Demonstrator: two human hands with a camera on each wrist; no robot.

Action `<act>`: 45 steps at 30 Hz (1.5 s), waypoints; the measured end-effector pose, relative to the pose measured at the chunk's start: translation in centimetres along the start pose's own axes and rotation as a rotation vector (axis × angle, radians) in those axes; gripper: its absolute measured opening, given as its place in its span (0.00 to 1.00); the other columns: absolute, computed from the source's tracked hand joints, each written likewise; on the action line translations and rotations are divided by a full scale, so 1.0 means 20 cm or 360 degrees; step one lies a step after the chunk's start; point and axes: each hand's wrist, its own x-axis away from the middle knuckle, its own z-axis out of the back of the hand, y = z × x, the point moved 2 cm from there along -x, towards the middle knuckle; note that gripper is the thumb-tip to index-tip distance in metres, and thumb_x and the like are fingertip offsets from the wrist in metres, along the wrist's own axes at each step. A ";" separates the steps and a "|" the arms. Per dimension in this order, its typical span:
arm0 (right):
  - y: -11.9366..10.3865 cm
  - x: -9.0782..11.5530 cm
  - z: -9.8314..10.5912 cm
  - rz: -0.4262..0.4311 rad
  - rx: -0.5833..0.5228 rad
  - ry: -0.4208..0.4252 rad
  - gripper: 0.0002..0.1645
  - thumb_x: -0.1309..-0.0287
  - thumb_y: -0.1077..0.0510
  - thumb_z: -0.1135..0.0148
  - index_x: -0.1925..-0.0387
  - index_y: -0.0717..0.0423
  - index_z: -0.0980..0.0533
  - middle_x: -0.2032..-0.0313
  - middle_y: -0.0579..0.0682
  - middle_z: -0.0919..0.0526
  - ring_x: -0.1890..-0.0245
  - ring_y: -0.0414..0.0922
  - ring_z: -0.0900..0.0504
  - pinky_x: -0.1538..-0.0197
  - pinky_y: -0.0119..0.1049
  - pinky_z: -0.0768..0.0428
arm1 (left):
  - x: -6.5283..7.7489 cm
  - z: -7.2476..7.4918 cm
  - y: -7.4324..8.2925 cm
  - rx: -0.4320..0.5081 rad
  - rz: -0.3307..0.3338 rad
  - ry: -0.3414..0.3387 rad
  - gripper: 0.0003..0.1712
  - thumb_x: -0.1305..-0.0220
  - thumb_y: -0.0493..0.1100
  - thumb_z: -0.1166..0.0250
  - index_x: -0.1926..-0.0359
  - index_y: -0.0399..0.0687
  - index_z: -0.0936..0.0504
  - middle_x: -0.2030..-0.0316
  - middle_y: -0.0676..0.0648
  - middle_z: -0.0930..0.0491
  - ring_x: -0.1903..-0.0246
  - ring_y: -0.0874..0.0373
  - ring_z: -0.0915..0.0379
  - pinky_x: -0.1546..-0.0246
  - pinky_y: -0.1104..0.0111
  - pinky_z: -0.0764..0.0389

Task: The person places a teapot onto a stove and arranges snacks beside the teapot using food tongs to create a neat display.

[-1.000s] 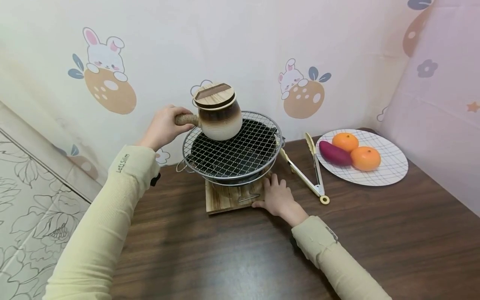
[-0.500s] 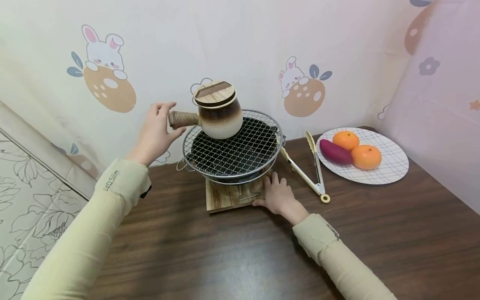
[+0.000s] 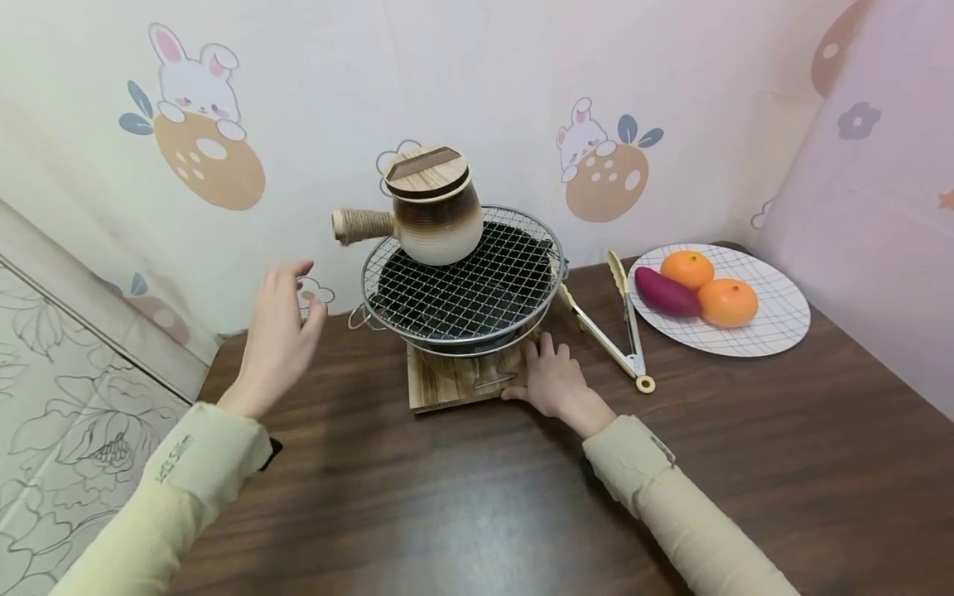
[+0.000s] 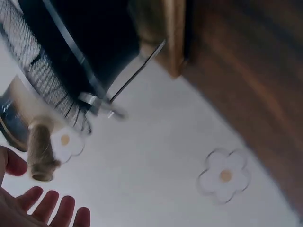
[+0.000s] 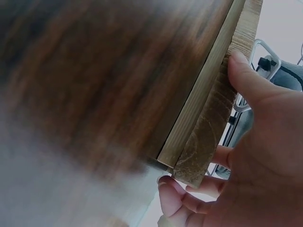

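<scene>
A lidded pot, brown above and cream below, stands on the round wire grill. Its cord-wrapped handle points left. My left hand is off the handle, lower and to its left, with fingers apart and nothing in them. In the left wrist view the handle lies just beyond the fingertips. My right hand holds the right front corner of the wooden board under the grill. The right wrist view has the thumb on the board's edge and the fingers round its end.
Right of the grill lie tongs with cream tips, spread apart. Farther right, a white checked plate bears two oranges and a purple sweet potato. A patterned wall covering rises close behind the table.
My left hand has let go of the pot handle and drawn back down and left. The pot stays on the grill. My right hand remains at the board's corner.
</scene>
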 end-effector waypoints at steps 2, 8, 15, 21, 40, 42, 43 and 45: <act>0.00 0.00 0.00 0.0002 0.0004 -0.0002 0.55 0.49 0.30 0.37 0.33 0.64 0.40 0.36 0.69 0.40 0.49 0.65 0.29 0.53 0.56 0.22 | 0.07 -0.01 -0.03 0.0030 0.0029 0.0009 0.27 0.38 0.30 0.53 0.37 0.31 0.36 0.44 0.31 0.32 0.46 0.38 0.35 0.43 0.49 0.34; -0.01 -0.01 0.02 0.0009 0.0012 0.0008 0.55 0.49 0.30 0.37 0.33 0.64 0.40 0.36 0.68 0.40 0.49 0.64 0.29 0.54 0.55 0.21 | 0.24 -0.06 -0.12 0.0021 0.0175 -0.0099 0.26 0.34 0.33 0.53 0.36 0.30 0.38 0.45 0.31 0.32 0.46 0.38 0.35 0.47 0.48 0.33; -0.01 -0.01 0.03 0.0006 0.0020 0.0012 0.55 0.49 0.30 0.37 0.33 0.64 0.40 0.36 0.68 0.40 0.49 0.65 0.29 0.53 0.56 0.22 | 0.33 -0.13 -0.22 -0.0005 0.0278 -0.0268 0.26 0.33 0.35 0.51 0.36 0.29 0.39 0.46 0.31 0.32 0.47 0.37 0.34 0.46 0.47 0.31; 0.00 0.00 0.02 0.0005 0.0004 0.0025 0.55 0.50 0.31 0.37 0.33 0.64 0.40 0.36 0.68 0.40 0.49 0.65 0.29 0.53 0.56 0.22 | 0.37 -0.23 -0.23 -0.0024 0.0301 -0.0380 0.27 0.32 0.37 0.49 0.35 0.29 0.39 0.44 0.31 0.32 0.46 0.38 0.35 0.45 0.47 0.31; -0.01 0.01 0.01 -0.0003 -0.0005 0.0005 0.55 0.49 0.31 0.37 0.32 0.64 0.40 0.36 0.68 0.40 0.50 0.65 0.29 0.54 0.56 0.22 | 0.36 -0.51 -0.07 -0.0066 0.0072 -0.0635 0.38 0.37 0.46 0.40 0.32 0.30 0.41 0.39 0.30 0.34 0.37 0.37 0.38 0.35 0.48 0.34; -0.01 0.01 0.01 -0.0002 0.0000 0.0008 0.55 0.49 0.31 0.37 0.32 0.64 0.40 0.36 0.68 0.40 0.50 0.65 0.29 0.55 0.55 0.22 | 0.35 -0.53 -0.05 -0.0058 0.0056 -0.0643 0.39 0.38 0.47 0.39 0.32 0.31 0.41 0.39 0.30 0.35 0.37 0.37 0.38 0.35 0.48 0.33; -0.01 0.01 0.01 -0.0002 0.0001 0.0008 0.55 0.49 0.31 0.37 0.32 0.64 0.40 0.36 0.68 0.40 0.50 0.65 0.29 0.55 0.55 0.22 | 0.35 -0.54 -0.04 -0.0055 0.0055 -0.0657 0.40 0.38 0.47 0.39 0.31 0.31 0.42 0.38 0.30 0.35 0.37 0.37 0.38 0.35 0.49 0.34; -0.01 0.01 0.01 -0.0001 0.0005 0.0011 0.55 0.49 0.31 0.37 0.32 0.64 0.40 0.36 0.68 0.40 0.50 0.65 0.29 0.55 0.55 0.22 | 0.35 -0.55 -0.02 -0.0045 0.0045 -0.0685 0.40 0.38 0.48 0.38 0.31 0.32 0.42 0.38 0.30 0.36 0.36 0.37 0.38 0.35 0.48 0.33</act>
